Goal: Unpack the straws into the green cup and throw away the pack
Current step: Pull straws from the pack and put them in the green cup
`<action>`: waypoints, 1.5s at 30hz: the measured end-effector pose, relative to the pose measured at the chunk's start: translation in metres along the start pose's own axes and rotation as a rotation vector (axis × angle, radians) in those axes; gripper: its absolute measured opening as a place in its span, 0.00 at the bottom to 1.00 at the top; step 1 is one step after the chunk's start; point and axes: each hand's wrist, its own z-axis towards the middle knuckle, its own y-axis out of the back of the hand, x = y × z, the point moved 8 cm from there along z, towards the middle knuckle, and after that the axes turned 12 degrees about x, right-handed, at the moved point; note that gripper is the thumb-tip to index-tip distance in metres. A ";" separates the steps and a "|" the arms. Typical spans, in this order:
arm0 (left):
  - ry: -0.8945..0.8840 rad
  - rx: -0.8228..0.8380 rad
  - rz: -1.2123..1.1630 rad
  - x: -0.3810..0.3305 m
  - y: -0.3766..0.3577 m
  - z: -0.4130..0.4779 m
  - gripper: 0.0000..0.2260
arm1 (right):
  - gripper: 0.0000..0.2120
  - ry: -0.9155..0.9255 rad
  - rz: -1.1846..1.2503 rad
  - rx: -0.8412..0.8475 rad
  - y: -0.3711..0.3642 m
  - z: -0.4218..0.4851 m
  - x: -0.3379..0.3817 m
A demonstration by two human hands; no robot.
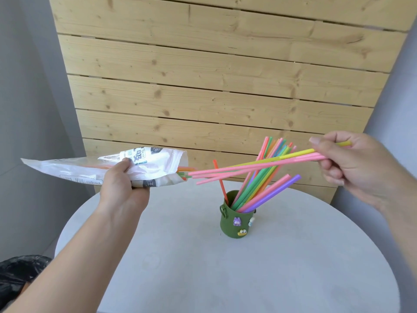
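My left hand [120, 188] grips a clear and white plastic straw pack [74, 169] held level above the table's left side, its open mouth facing right. A few orange and green straws [186, 170] still poke from the mouth. My right hand [347, 164] pinches a small bunch of pink and yellow straws [259, 164], pulled out of the pack and held in the air across the cup. The green cup [237, 224], decorated with small figures, stands on the table with several coloured straws [261, 184] leaning in it.
The round grey table [248, 279] fills the lower view. A wooden plank wall [214, 75] rises right behind it. A black bin bag [18, 274] lies at the lower left, below the table's edge.
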 end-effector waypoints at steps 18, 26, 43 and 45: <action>0.022 0.033 0.025 0.020 -0.010 -0.007 0.02 | 0.10 -0.153 -0.489 0.118 0.024 0.057 0.000; 0.037 0.040 0.039 0.026 -0.007 -0.003 0.05 | 0.13 -0.109 -0.859 0.286 -0.025 0.081 0.019; 0.057 0.051 0.001 0.025 -0.007 -0.001 0.07 | 0.12 -0.080 -0.917 0.377 -0.018 0.100 0.056; 0.058 0.058 0.004 0.024 -0.008 -0.002 0.07 | 0.11 -0.044 -0.917 0.383 -0.019 0.099 0.058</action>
